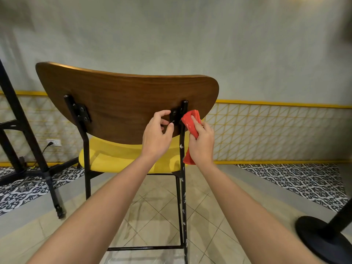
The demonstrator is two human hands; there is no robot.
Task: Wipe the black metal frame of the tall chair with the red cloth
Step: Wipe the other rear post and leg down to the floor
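Observation:
A tall chair stands in front of me with a brown wooden backrest, a yellow seat and a black metal frame. White specks dot the frame's right rear upright. My right hand grips the folded red cloth and holds it against that upright, just below its top end near the backrest bracket. My left hand hovers beside the bracket with its fingers loosely curled, holding nothing; I cannot tell whether it touches the backrest.
A black table stand rises at the left, its foot on the patterned floor tiles. A round black base with a pole sits at the lower right. A wall socket with a plugged cable is behind the chair.

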